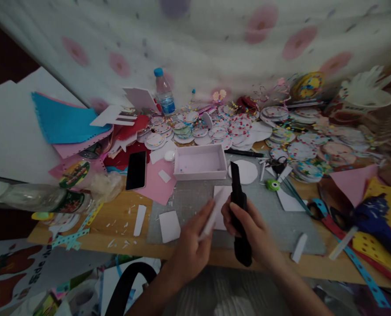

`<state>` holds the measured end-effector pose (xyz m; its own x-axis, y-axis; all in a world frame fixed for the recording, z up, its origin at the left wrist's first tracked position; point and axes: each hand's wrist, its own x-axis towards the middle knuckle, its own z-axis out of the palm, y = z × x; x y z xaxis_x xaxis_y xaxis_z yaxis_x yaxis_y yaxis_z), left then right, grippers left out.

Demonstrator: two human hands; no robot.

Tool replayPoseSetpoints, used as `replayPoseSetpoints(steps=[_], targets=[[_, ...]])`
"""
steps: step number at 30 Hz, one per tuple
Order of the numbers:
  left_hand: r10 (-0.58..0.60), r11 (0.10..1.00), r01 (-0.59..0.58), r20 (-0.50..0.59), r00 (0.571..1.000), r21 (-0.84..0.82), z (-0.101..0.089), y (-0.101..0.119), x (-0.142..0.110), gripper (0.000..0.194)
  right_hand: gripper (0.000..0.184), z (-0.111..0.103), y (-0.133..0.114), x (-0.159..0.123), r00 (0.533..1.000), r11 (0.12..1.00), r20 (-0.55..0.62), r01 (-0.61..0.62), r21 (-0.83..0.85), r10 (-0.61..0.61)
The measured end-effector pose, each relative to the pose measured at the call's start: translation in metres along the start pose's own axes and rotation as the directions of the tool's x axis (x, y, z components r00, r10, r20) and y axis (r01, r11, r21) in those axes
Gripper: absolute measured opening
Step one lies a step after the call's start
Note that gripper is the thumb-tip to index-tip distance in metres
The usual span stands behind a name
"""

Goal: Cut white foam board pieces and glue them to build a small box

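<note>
My right hand (248,226) is wrapped around a long black tool (239,206), probably a glue gun or cutter, held upright over the grey cutting mat (195,197). My left hand (190,243) pinches a narrow white paper strip (211,215) that leans toward the black tool. Under both hands a white paper piece (221,193) lies on the mat. Just beyond stands an open white shallow box (200,163).
A black phone (136,170) lies left of the box on pink paper. Stacks of confetti-print paper discs (215,129) and a water bottle (164,92) fill the back. Scissors (327,210), a green googly-eyed item (273,184) and paper scraps lie to the right.
</note>
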<state>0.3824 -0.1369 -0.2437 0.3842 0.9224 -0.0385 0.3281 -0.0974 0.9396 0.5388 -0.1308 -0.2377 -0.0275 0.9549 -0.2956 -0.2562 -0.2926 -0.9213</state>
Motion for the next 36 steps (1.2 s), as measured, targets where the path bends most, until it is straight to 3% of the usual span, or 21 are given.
replayPoseSetpoints(steps=[2, 4, 6, 9, 13, 19, 26, 36], targets=[[-0.229, 0.945, 0.180, -0.162, 0.960, -0.273, 0.003, 0.001, -0.001, 0.043, 0.027, -0.002, -0.001, -0.004, 0.992, 0.982, 0.065, 0.119, -0.149, -0.110], [-0.379, 0.881, 0.261, -0.257, 0.889, -0.396, 0.005, 0.002, -0.001, 0.044, 0.023, -0.004, -0.001, -0.011, 0.975, 0.898, 0.151, 0.207, -0.388, -0.160], [-0.392, 0.897, 0.289, -0.300, 0.870, -0.334, 0.004, 0.003, -0.002, 0.040, 0.020, -0.003, 0.000, -0.018, 0.957, 0.764, 0.255, 0.269, -0.586, -0.142], [-0.344, 0.937, 0.301, -0.317, 0.884, -0.180, 0.002, 0.004, -0.005, 0.033, 0.017, 0.003, 0.001, -0.027, 0.924, 0.596, 0.358, 0.363, -0.717, -0.132], [-0.338, 0.940, 0.298, -0.332, 0.880, -0.168, 0.002, 0.006, -0.008, 0.031, 0.015, 0.011, -0.001, -0.033, 0.897, 0.484, 0.401, 0.439, -0.758, -0.185], [-0.325, 0.930, 0.258, -0.261, 0.909, -0.260, 0.005, 0.006, -0.007, 0.026, 0.016, 0.009, -0.005, -0.037, 0.894, 0.465, 0.421, 0.440, -0.768, -0.150], [-0.292, 0.932, 0.213, -0.261, 0.920, -0.293, 0.008, 0.001, -0.009, 0.023, 0.016, 0.007, -0.006, -0.037, 0.888, 0.492, 0.439, 0.447, -0.748, -0.138], [-0.226, 0.972, 0.199, -0.271, 0.936, -0.122, 0.003, 0.008, -0.006, 0.019, 0.017, 0.004, -0.005, -0.034, 0.895, 0.509, 0.425, 0.430, -0.746, -0.134]])
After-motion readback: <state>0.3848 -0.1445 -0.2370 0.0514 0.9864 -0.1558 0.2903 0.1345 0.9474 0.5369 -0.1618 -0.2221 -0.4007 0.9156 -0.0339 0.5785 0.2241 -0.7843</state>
